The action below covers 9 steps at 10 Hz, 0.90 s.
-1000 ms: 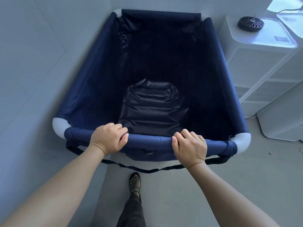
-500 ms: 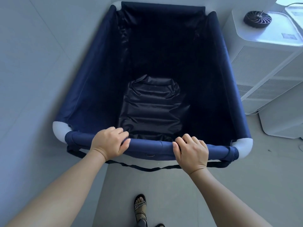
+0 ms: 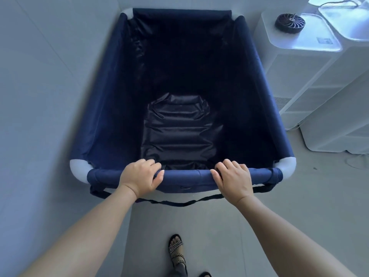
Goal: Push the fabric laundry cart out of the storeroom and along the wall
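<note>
A navy fabric laundry cart [image 3: 103, 100] with white corner pieces fills the middle of the head view, its long left side close along a pale wall. Nothing lies inside it; only the wrinkled dark bottom panel [image 3: 179, 132] shows. My left hand [image 3: 140, 176] is closed over the near padded rail [image 3: 187, 175], left of its middle. My right hand [image 3: 233, 177] grips the same rail right of its middle. A black strap [image 3: 179, 203] hangs in a loop below the rail.
The pale wall [image 3: 40, 96] runs along the left. Tall white appliance units [image 3: 311, 80] stand to the right, close to the cart's far right corner, with a small dark round fan [image 3: 290, 23] on top. Grey floor [image 3: 299, 196] lies on the right; my sandalled foot [image 3: 176, 249] is below.
The cart has rolled forward alongside the wall, and the white units have come nearer on the right. My feet have stepped forward behind it. Both hands keep their grip on the rail.
</note>
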Each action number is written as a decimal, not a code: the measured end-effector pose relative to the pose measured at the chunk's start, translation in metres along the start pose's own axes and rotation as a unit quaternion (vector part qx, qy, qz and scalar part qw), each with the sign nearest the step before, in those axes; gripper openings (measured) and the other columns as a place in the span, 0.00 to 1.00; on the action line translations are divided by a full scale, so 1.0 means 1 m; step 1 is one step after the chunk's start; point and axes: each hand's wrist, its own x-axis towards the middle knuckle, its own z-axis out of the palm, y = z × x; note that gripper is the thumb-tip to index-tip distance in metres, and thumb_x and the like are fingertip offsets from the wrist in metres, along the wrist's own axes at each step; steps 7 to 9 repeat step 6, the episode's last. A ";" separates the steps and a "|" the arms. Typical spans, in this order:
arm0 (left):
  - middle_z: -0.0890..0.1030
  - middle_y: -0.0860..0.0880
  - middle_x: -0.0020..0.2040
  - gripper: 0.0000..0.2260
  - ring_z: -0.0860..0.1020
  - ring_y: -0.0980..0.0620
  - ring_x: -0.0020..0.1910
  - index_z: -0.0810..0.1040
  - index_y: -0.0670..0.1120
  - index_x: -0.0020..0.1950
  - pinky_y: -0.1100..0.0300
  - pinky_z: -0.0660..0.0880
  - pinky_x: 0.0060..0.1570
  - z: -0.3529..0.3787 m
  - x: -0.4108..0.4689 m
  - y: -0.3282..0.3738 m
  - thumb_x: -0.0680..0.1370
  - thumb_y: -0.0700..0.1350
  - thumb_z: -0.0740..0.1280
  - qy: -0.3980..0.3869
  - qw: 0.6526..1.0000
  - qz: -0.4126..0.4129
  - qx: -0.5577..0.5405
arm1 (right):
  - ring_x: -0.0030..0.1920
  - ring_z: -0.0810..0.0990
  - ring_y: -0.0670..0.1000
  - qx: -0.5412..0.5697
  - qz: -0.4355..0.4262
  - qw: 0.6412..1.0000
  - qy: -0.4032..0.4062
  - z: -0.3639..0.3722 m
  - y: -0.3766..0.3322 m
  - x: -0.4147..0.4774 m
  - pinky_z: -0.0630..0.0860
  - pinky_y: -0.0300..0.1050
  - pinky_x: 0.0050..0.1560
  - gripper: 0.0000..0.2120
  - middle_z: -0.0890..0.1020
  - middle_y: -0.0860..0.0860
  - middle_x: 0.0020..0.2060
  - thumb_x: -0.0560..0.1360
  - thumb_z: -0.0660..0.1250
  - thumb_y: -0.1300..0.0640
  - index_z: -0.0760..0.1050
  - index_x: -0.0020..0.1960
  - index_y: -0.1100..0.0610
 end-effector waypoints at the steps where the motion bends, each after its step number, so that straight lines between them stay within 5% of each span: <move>1: 0.72 0.51 0.29 0.21 0.69 0.49 0.28 0.72 0.46 0.35 0.62 0.57 0.25 -0.002 0.001 0.002 0.74 0.56 0.47 -0.014 1.000 -0.013 -0.001 | 0.44 0.74 0.54 0.022 -0.002 0.998 -0.059 -0.006 0.003 0.000 0.68 0.48 0.48 0.18 0.77 0.49 0.44 0.80 0.52 0.44 0.74 0.48 0.54; 4: 0.76 0.48 0.36 0.12 0.72 0.47 0.30 0.76 0.44 0.42 0.58 0.66 0.27 -0.046 -0.009 0.033 0.74 0.51 0.60 0.052 0.998 -0.034 0.033 | 0.49 0.73 0.52 0.088 -0.046 0.994 -0.047 -0.055 0.005 -0.024 0.68 0.47 0.52 0.14 0.76 0.48 0.49 0.79 0.55 0.46 0.72 0.51 0.54; 6: 0.78 0.47 0.41 0.12 0.74 0.46 0.36 0.76 0.43 0.50 0.56 0.68 0.33 -0.078 -0.037 0.098 0.76 0.51 0.63 0.114 0.989 -0.092 -0.015 | 0.50 0.72 0.52 0.136 -0.063 0.989 -0.013 -0.105 0.011 -0.059 0.69 0.47 0.51 0.12 0.75 0.48 0.49 0.79 0.56 0.48 0.71 0.52 0.54; 9: 0.78 0.47 0.41 0.12 0.74 0.46 0.36 0.76 0.43 0.50 0.56 0.68 0.33 -0.078 -0.037 0.098 0.76 0.51 0.63 0.114 0.989 -0.092 -0.015 | 0.50 0.72 0.52 0.136 -0.063 0.989 -0.013 -0.105 0.011 -0.059 0.69 0.47 0.51 0.12 0.75 0.48 0.49 0.79 0.56 0.48 0.71 0.52 0.54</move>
